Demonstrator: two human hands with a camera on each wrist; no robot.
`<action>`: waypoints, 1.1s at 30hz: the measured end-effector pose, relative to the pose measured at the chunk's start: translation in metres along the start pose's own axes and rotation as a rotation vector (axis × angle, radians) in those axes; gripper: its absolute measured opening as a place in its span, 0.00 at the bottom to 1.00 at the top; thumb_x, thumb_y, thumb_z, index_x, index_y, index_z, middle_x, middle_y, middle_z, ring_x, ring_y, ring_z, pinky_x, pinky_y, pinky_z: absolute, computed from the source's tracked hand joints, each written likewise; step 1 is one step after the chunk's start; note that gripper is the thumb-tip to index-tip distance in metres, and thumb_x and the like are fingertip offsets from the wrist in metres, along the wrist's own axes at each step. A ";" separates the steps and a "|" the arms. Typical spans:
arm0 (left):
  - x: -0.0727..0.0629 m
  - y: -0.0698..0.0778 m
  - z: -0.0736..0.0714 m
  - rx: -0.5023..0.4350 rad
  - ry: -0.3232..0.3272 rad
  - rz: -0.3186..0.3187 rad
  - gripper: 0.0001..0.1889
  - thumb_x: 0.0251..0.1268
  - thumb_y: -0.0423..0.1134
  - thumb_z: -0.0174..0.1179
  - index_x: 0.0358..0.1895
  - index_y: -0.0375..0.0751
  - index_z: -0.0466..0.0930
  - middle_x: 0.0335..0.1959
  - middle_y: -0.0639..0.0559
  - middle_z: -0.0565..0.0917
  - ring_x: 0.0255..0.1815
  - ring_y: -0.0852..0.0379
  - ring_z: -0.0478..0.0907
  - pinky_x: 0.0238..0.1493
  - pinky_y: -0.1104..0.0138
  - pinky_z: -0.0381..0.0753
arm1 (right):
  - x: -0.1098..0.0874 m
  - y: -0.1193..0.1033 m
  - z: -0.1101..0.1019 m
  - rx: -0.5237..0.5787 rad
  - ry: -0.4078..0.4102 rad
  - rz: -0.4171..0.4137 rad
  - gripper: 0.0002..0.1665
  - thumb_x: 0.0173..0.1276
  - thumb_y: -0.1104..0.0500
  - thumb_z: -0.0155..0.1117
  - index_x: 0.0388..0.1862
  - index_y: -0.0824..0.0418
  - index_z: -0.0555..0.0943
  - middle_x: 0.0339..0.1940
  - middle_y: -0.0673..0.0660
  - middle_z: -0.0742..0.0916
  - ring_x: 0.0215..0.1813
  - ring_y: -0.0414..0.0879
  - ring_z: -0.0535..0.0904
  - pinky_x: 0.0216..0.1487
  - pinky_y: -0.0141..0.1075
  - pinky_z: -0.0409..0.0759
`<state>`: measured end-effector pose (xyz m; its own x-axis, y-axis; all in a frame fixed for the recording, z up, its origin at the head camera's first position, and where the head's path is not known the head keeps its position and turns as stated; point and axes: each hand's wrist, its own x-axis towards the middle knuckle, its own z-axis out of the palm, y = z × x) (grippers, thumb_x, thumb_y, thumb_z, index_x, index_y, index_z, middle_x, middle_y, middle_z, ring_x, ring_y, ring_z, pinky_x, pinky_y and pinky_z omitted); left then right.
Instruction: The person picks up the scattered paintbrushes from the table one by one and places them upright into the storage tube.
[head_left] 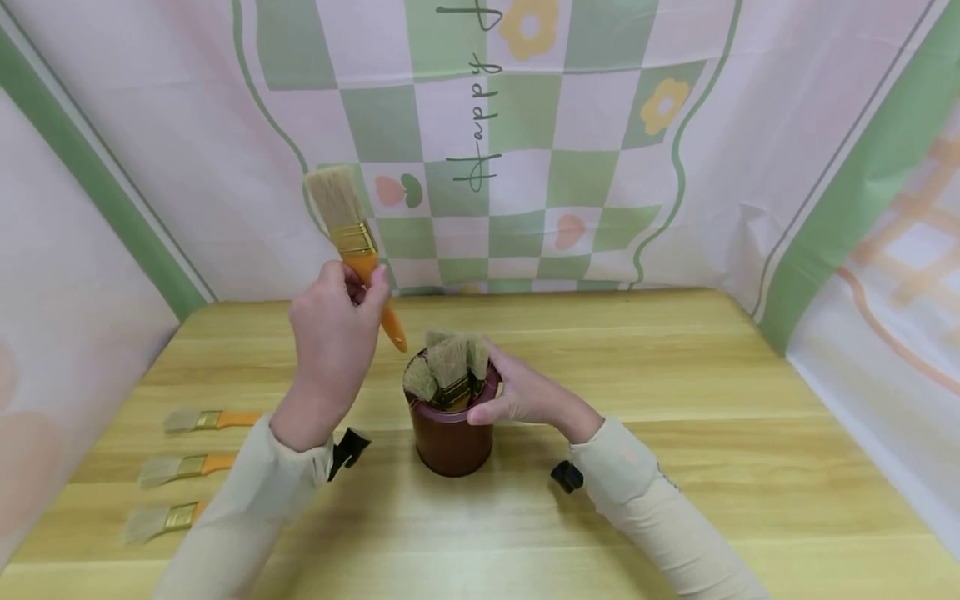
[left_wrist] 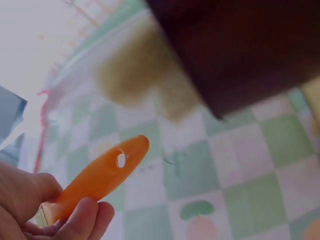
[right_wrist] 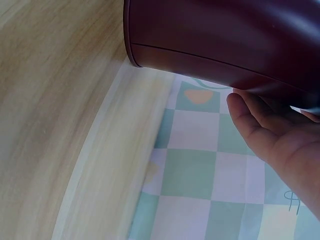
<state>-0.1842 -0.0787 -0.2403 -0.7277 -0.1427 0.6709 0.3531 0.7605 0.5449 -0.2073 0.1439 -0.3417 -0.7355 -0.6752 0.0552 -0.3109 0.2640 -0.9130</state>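
Note:
My left hand pinches a paintbrush by its orange handle, bristles up and tilted left, handle end pointing down toward the can. In the left wrist view the orange handle with its hanging hole shows between thumb and fingers. A dark red-brown can stands upright on the table, with several paintbrushes in it, bristles up. Around the can's right side near the rim, my right hand grips it, thumb in front. The right wrist view shows fingers against the can's wall.
Three more paintbrushes lie in a column at the left of the wooden table: a far one, a middle one and a near one, the last partly behind the left sleeve. A checkered cloth hangs behind the table.

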 end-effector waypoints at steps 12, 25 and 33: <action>-0.016 0.028 -0.004 -0.091 -0.088 0.069 0.13 0.63 0.38 0.61 0.27 0.30 0.76 0.19 0.41 0.83 0.18 0.51 0.79 0.20 0.66 0.76 | 0.002 0.003 0.002 -0.014 -0.017 -0.017 0.63 0.46 0.28 0.71 0.71 0.58 0.55 0.62 0.61 0.76 0.63 0.50 0.72 0.65 0.46 0.71; -0.028 0.037 0.008 -0.113 -0.166 0.118 0.14 0.61 0.39 0.64 0.26 0.33 0.74 0.19 0.45 0.80 0.17 0.56 0.76 0.18 0.71 0.75 | 0.002 0.001 0.002 -0.007 -0.022 -0.049 0.63 0.49 0.30 0.70 0.73 0.59 0.52 0.62 0.61 0.77 0.61 0.50 0.74 0.63 0.43 0.74; -0.034 0.038 0.013 -0.122 -0.157 0.165 0.12 0.59 0.37 0.66 0.25 0.35 0.74 0.17 0.47 0.79 0.16 0.58 0.73 0.18 0.74 0.71 | 0.001 0.003 0.002 0.022 -0.022 -0.057 0.70 0.48 0.29 0.69 0.79 0.52 0.42 0.67 0.58 0.73 0.63 0.46 0.72 0.64 0.40 0.73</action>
<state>-0.1537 -0.0371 -0.2486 -0.7335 0.0844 0.6745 0.5361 0.6819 0.4977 -0.2073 0.1429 -0.3452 -0.7036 -0.7036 0.0990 -0.3387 0.2096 -0.9173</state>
